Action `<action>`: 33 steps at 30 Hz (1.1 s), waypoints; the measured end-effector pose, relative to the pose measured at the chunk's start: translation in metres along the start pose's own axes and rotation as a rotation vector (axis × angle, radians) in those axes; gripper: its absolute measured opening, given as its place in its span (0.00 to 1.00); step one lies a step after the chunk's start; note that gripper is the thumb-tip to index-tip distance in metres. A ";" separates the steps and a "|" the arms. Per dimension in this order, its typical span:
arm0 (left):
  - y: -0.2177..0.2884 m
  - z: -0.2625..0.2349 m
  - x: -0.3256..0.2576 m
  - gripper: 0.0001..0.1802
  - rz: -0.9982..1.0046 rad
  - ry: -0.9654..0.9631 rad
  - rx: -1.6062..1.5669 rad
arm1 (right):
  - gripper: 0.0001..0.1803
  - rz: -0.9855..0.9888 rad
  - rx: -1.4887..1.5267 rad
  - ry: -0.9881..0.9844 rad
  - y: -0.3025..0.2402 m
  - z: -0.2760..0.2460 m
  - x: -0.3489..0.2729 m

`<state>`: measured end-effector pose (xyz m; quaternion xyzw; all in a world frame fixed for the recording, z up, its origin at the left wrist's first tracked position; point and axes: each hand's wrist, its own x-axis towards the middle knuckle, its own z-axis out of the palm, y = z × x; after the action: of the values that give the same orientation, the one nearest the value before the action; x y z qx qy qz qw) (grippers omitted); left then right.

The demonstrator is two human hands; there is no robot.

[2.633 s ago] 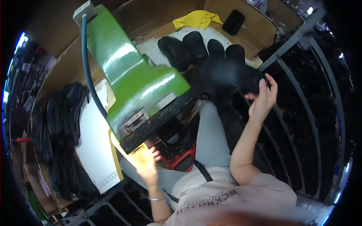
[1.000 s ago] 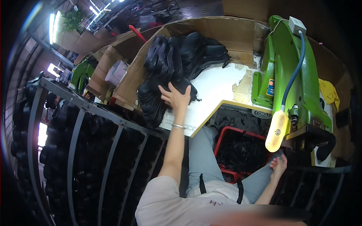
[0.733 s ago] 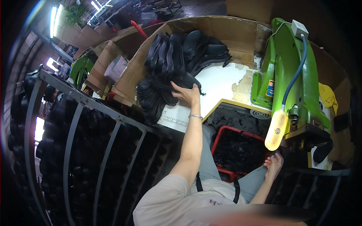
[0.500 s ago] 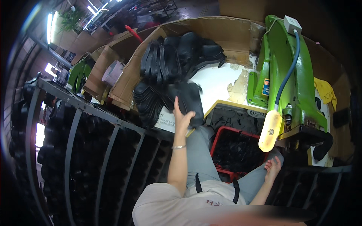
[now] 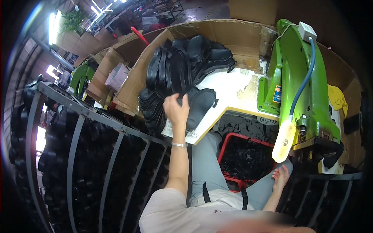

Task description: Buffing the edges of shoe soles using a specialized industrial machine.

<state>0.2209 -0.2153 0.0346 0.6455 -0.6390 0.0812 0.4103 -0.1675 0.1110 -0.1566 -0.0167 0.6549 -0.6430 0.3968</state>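
My left hand point(image 5: 176, 110) is at the near end of a pile of black shoe soles point(image 5: 179, 72). Its fingers are bent, and the dark end of one sole shows between thumb and fingers; the fingertips are partly lost against the black. Just right of this hand, a single black sole point(image 5: 202, 105) lies on the white tabletop point(image 5: 229, 87). A fanned stack of soles point(image 5: 151, 110) sits to its left. My right hand point(image 5: 280, 178) rests by my right knee, palm up, fingers loosely curled and apart, holding nothing.
A green machine point(image 5: 307, 85) with a yellow lamp point(image 5: 284, 141) on a blue cable stands at right. Below the table's cutout is a red crate point(image 5: 225, 147) with black scraps. Cardboard walls point(image 5: 241, 44) edge the table; a metal rail point(image 5: 105, 116) runs along the left.
My left hand has moved left and up from the single sole to the pile, its spread fingers now bent. That sole now lies still. My right hand has barely moved.
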 end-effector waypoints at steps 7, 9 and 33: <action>-0.018 0.066 0.072 0.32 -0.125 -0.129 0.329 | 0.17 -0.020 -0.036 -0.063 0.000 0.007 -0.001; -0.021 0.054 0.077 0.26 -0.191 -0.187 0.275 | 0.17 -0.007 -0.059 -0.074 -0.004 0.022 -0.011; 0.026 0.047 -0.093 0.33 0.415 -0.570 -0.296 | 0.28 0.361 0.547 -0.626 0.013 0.122 -0.034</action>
<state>0.1620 -0.1710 -0.0435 0.4330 -0.8493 -0.1135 0.2798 -0.0719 0.0298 -0.1339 0.0096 0.3016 -0.6770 0.6713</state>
